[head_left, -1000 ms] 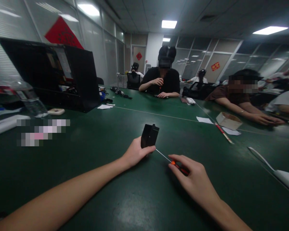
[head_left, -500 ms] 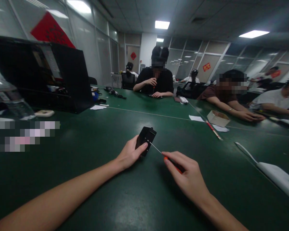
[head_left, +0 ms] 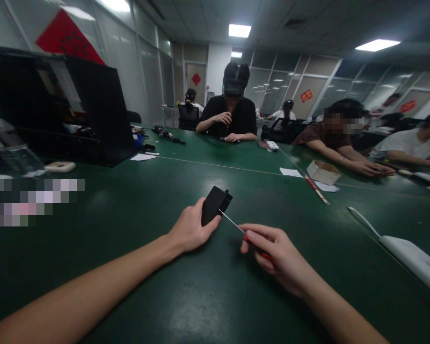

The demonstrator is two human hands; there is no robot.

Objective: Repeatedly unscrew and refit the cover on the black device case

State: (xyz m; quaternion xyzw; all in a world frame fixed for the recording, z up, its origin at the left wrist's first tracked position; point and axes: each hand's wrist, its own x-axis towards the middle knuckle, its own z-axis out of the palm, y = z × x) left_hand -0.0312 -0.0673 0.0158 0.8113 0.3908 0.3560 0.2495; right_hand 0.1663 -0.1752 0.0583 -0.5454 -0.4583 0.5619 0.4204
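Observation:
My left hand (head_left: 193, 225) is closed around a small black rectangular case (head_left: 214, 203), held tilted above the green table (head_left: 186, 286). A small tab sticks out at the case's upper right corner. In my right hand (head_left: 268, 246) is a screwdriver (head_left: 232, 222) with a red handle and a thin metal shaft, gripped between thumb and fingers. The shaft points up and left, and its tip meets the right side of the case near my left thumb. Whether the tip sits in a screw is too small to tell.
A large black open box (head_left: 93, 110) and a plastic bottle (head_left: 14, 148) stand at the left. To the right are a small carton (head_left: 323, 172), a red stick (head_left: 316, 189) and a white device with a strap (head_left: 412, 258). Other people sit across the table.
The black case has turned in my left hand, so its face with the small holes no longer shows. My right fingers have shifted around the screwdriver handle.

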